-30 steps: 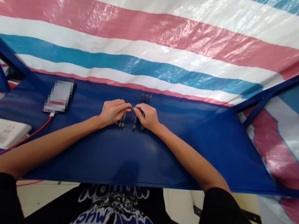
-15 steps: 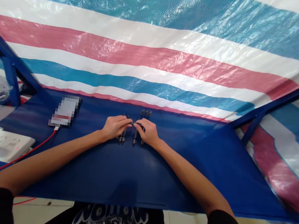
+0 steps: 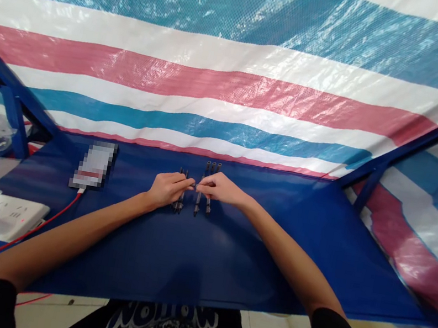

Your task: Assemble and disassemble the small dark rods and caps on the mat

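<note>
My left hand (image 3: 168, 188) is closed, its thumb and fingers pinching the end of a small dark piece whose kind I cannot make out. Facing it, fingertips almost meeting, my right hand (image 3: 222, 188) is also pinched at that spot; what its fingers hold is mostly hidden. Slim dark pen-like rods (image 3: 176, 208) lie side by side partly under my left hand. Beside and below the right fingers lie a dark pen-like rod (image 3: 197, 205) and a further rod (image 3: 208, 207). Behind the hands are three small dark cylinders (image 3: 213, 166) with round, hollow-looking ends.
On the blue table (image 3: 137, 251), a phone (image 3: 95, 165), blurred out, lies at the left with a red cable (image 3: 55, 215) plugged in. A white power strip (image 3: 13, 213) sits at the left edge. Blue frame bars (image 3: 371, 184) and a striped tarp (image 3: 222, 92) stand behind.
My right hand has turned slightly, its wrist shifting right and its fingers drawn into a tighter pinch. The left hand stays nearly in place. The rods and cylinders look unmoved.
</note>
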`<state>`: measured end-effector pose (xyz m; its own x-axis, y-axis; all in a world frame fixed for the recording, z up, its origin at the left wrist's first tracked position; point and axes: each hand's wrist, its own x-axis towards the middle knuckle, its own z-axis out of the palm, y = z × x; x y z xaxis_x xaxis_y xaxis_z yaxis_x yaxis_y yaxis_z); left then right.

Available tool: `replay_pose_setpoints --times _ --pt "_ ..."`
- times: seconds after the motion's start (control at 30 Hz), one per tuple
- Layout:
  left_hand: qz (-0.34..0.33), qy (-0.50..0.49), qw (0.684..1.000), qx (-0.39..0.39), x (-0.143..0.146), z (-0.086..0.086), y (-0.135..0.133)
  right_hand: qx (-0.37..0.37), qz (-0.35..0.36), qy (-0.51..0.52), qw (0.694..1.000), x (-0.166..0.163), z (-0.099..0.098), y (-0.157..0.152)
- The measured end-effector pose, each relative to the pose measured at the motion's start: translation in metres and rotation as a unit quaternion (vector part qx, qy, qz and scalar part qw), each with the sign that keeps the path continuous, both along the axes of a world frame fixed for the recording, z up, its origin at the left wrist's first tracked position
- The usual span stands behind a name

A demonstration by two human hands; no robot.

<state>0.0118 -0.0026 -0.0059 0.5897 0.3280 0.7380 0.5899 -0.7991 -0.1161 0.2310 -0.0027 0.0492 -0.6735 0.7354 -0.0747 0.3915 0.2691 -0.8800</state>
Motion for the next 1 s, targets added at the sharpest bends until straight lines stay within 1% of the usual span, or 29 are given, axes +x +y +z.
replay_pose_setpoints --times 0.1,0.2,0.27,0.33,0.43,0.57,0.67,0.77,0.83,0.9,1.0 --pt "-0.011 0.009 0.999 0.032 0.000 0.007 -0.001 -0.002 0.009 -0.001 1.000 0.001 0.006 -0.003" --pt "-0.012 0.019 0.998 0.052 0.001 0.021 -0.004 0.025 0.001 -0.006 1.000 0.002 0.016 -0.008" --pt "-0.014 0.034 0.998 0.041 0.001 0.032 -0.007 0.068 -0.005 -0.025 0.997 0.003 0.023 -0.013" --pt "-0.014 0.040 0.999 0.019 0.002 0.042 -0.010 0.139 -0.010 -0.056 0.989 0.002 0.029 -0.018" --pt "0.003 0.052 0.998 -0.041 0.002 0.054 -0.016 0.255 -0.022 -0.119 0.959 0.000 0.035 -0.026" --pt "0.035 0.054 0.984 -0.166 0.004 0.067 -0.023 0.340 -0.052 -0.212 0.915 -0.005 0.038 -0.036" --pt "0.069 0.029 0.958 -0.278 0.006 0.078 -0.029 0.402 -0.057 -0.243 0.881 -0.007 0.041 -0.043" --pt "0.088 -0.007 0.926 -0.367 0.006 0.087 -0.035 0.464 -0.050 -0.235 0.852 -0.006 0.041 -0.048" --pt "0.076 -0.029 0.908 -0.410 0.005 0.091 -0.037 0.493 -0.046 -0.223 0.840 -0.006 0.040 -0.049" --pt "0.045 -0.052 0.894 -0.444 0.004 0.093 -0.036 0.504 -0.042 -0.211 0.837 -0.006 0.038 -0.050" --pt "-0.033 -0.073 0.861 -0.502 0.002 0.096 -0.031 0.486 -0.042 -0.179 0.854 -0.007 0.039 -0.051"
